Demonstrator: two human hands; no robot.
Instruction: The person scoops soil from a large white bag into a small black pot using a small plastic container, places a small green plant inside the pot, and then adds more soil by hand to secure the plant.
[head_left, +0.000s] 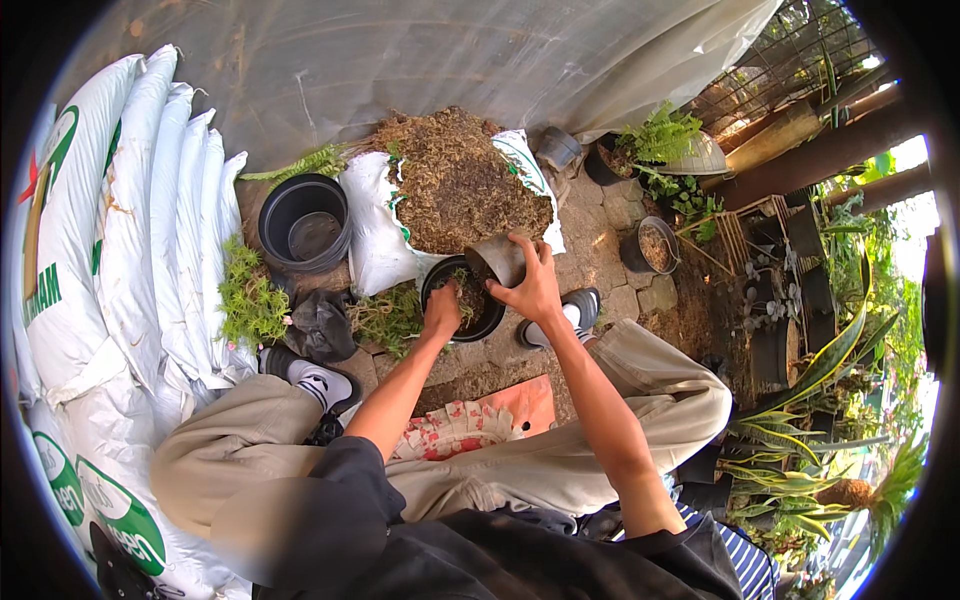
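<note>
My right hand (532,285) grips a small, dirt-stained pot (498,261), thumb and fingers around its wall. The pot is tilted over the right side of a larger black pot (484,322) standing on the paving. Down inside that black pot, my left hand (443,308) is at the dark soil and some green sprigs (467,290). Its fingertips are partly hidden there, so whether they grasp anything is unclear. Just beyond both hands lies an opened white sack (380,235) heaped with brown, crumbly potting mix (455,185).
Stacked black pots (305,222) and leafy plants (252,300) stand to the left, beside full white sacks (150,220). A crumpled black bag (322,326) lies near my left shoe. A small filled pot (650,246) and a fern (660,140) are at right.
</note>
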